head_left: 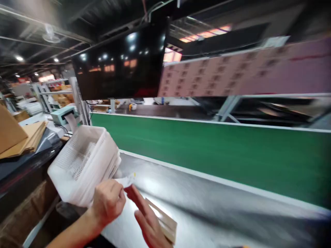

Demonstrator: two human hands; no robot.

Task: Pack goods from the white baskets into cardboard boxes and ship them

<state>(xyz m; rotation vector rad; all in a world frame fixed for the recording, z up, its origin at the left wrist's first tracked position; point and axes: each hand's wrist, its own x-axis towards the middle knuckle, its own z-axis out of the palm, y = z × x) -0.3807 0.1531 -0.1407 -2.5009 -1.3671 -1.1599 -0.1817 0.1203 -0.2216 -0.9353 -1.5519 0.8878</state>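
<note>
My left hand is closed in a fist beside the white basket, with a small thin white piece sticking out at its knuckles. Whether that piece is plastic or paper I cannot tell. Close by on the right, my right hand has its fingers stretched out and its thumb apart. Its fingertips reach up to the white piece; whether they touch it is unclear. Behind my right hand, a flat brown cardboard-like piece lies on the metal table, partly covered by the hand.
White mesh baskets, nested and tilted, stand at the left. A green conveyor belt runs behind the table's raised edge. Far left are brown envelopes and a pale green label printer. A dark screen hangs above.
</note>
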